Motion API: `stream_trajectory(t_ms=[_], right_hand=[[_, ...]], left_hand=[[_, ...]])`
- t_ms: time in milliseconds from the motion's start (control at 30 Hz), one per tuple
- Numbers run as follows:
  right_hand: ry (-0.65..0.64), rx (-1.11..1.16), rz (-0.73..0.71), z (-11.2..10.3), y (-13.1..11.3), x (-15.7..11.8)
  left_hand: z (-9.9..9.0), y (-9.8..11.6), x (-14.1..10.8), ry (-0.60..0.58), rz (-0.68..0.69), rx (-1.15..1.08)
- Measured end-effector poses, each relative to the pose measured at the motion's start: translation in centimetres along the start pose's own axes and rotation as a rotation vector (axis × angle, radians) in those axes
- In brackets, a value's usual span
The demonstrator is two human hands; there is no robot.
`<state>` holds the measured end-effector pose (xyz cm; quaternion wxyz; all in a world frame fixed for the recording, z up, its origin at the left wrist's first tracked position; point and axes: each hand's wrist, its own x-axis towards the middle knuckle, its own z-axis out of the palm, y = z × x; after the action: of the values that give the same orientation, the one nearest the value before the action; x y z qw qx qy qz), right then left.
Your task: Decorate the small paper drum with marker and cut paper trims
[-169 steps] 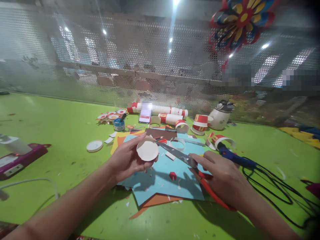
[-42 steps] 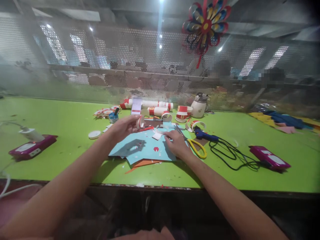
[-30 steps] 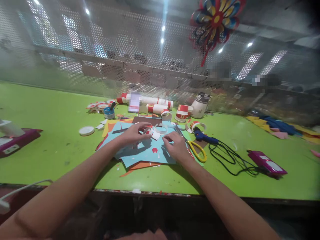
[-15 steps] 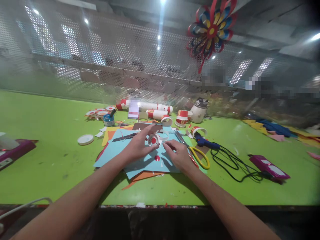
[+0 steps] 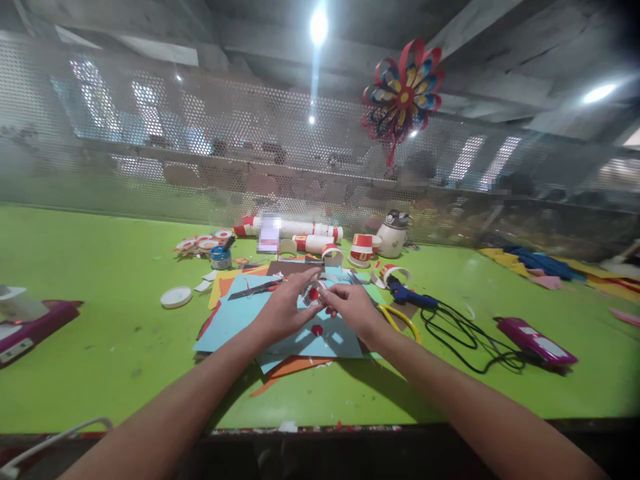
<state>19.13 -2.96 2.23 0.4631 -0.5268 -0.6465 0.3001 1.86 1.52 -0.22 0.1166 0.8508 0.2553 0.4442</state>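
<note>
Over the light blue paper [image 5: 225,333], my left hand [image 5: 283,310] is closed around a small round white paper piece with a red centre [image 5: 314,293], thumb below and fingers above. My right hand [image 5: 356,312] has its fingers pinched together at the right edge of that piece, touching it. What lies between the right fingertips is hidden. A small red paper shape [image 5: 317,330] lies on the blue sheet below the hands. Yellow-handled scissors [image 5: 413,327] lie partly behind my right hand. A dark blade-like tool [image 5: 253,289] rests left of my left hand.
A blue glue gun [image 5: 410,295] with a black cord lies right, near a purple power strip [image 5: 537,341]. Behind stand a blue jar [image 5: 221,257], red and white paper cups [image 5: 361,249], a phone [image 5: 269,233] and a jug [image 5: 393,235]. A white lid [image 5: 176,297] lies left.
My right hand has moved left and up to the round piece, closing the gap between the hands. The camera view has tilted up slightly, so the table sits lower.
</note>
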Motion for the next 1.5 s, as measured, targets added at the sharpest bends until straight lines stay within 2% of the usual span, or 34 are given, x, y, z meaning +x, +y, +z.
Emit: stream_trajectory(t_ms=[200, 433, 933, 1500], right_hand=[[0.060, 0.033, -0.004, 0.9, 0.7, 1.3], [0.118, 0.000, -0.073, 1.0, 1.7, 0.3], [0.187, -0.032, -0.129, 1.1, 1.6, -0.4], [0.176, -0.017, -0.095, 1.0, 1.6, -0.5]], left_hand=[[-0.1, -0.6, 0.0, 0.045, -0.051, 0.012], [0.2, -0.4, 0.1, -0.010, -0.091, 0.016], [-0.1, 0.8, 0.5, -0.113, -0.087, 0.025], [-0.3, 0.9, 0.7, -0.153, -0.090, 0.052]])
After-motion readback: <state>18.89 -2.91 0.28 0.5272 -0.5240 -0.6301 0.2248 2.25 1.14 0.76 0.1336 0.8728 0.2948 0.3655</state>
